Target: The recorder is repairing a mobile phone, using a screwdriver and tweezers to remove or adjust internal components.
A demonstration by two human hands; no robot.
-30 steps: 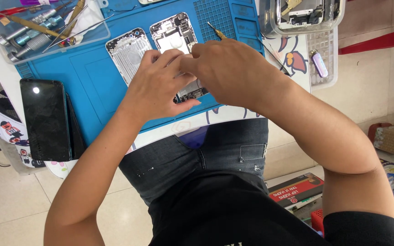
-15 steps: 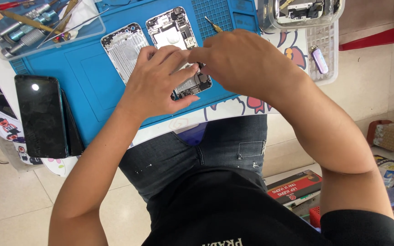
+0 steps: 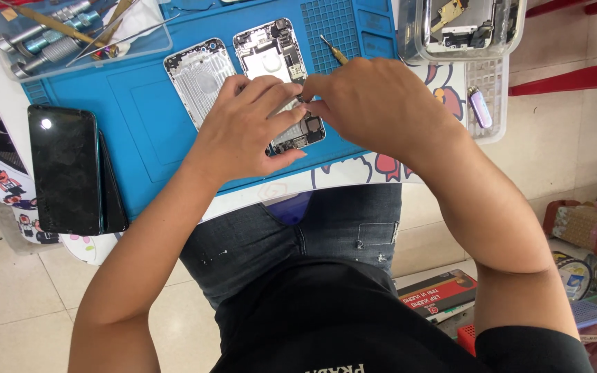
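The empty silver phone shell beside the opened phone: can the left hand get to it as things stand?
Probably yes. The empty silver phone shell lies uncovered on the blue mat, just beyond the left hand, with nothing between them. That hand rests on the opened phone.

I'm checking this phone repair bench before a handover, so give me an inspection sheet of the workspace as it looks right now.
Surface: blue repair mat on a white table edge with cartoon prints.
Job's things: opened phone chassis with its internals exposed, partly under both hands; empty silver rear housing beside it on the left.
Clutter: clear tool tray with screwdrivers and tweezers; black phones stacked at the mat's left edge; clear parts box; small purple gadget.
Grippers: left hand steadies the chassis; right hand holds a screwdriver, fingertips meeting over the chassis.
Cables: nothing seen.
Surroundings: tiled floor, red stool leg, boxes at lower right.
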